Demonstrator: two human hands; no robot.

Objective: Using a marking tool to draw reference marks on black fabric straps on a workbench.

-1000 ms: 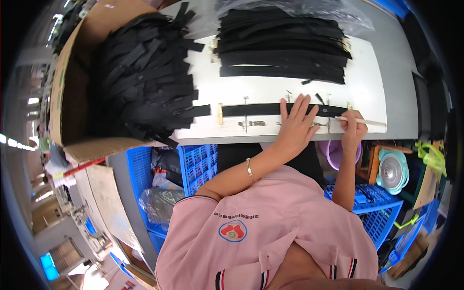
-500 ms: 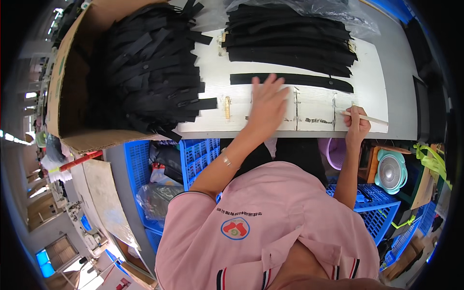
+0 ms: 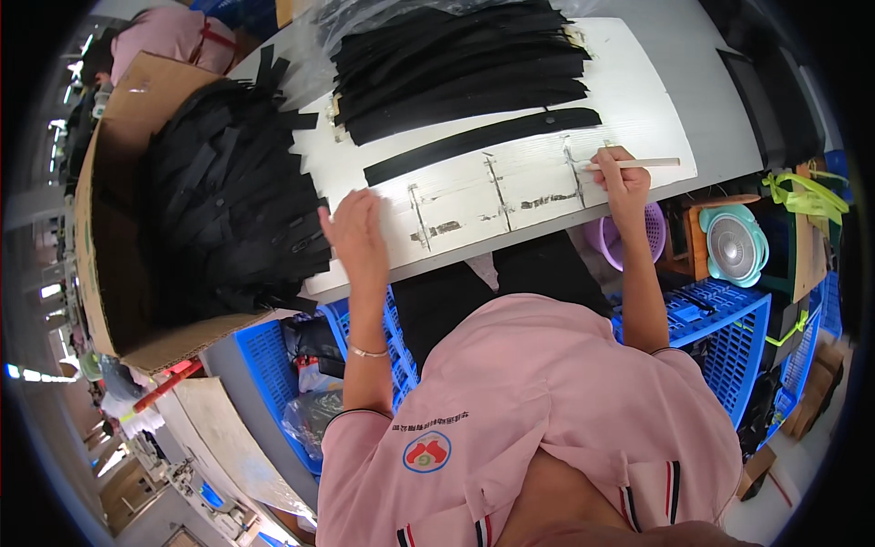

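Beside the strip ends at the box opening, my left hand (image 3: 359, 239) is open, its fingers apart and slightly blurred. Whether it touches the heap of black fabric strips (image 3: 219, 196) there I cannot tell. My right hand (image 3: 625, 185) is closed around a slim white pencil-like stick (image 3: 658, 162), resting near the right end of the white board (image 3: 638, 109). One black strip (image 3: 483, 141) lies by itself across the board, above several dark drawn lines. Beyond it, more black strips form a neatly layered pile (image 3: 460, 73).
An open cardboard box (image 3: 109, 210) holds the heap at the left. Clear plastic film (image 3: 314, 46) lies behind the pile. Below the table edge are blue crates (image 3: 729, 333), a purple basket (image 3: 654, 235) and a teal fan (image 3: 735, 246). Another person in pink (image 3: 169, 41) is at the far left.
My left hand has moved left, from the lone strip to the strip ends at the box. My right hand still holds the white stick. The whole view has turned and shifted.
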